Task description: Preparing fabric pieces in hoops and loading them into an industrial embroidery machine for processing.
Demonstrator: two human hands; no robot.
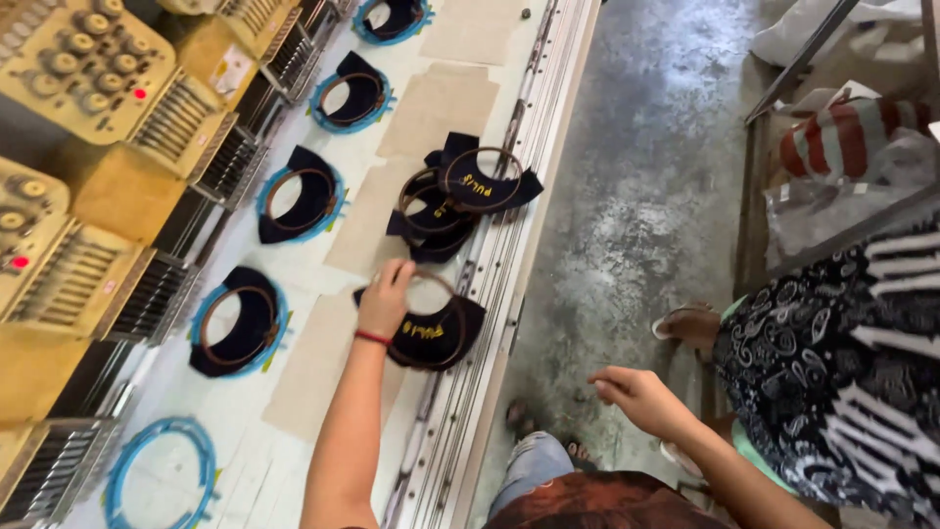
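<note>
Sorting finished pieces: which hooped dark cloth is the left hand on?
The lone hooped cloth nearest the table's front rail, under the left hand; the others lie farther up.

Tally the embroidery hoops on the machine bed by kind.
Blue machine frames with dark fabric: 4
Empty blue machine frame: 1
Loose hooped dark pieces, stacked: about 3
Hooped piece under the left hand: 1
Total: about 9

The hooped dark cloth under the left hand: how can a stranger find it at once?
Look along the long white machine table, near its railed right edge. The hooped dark cloth lies closest to the camera, under the left hand. Unlike the stacked hoops further along, it lies alone.
</note>
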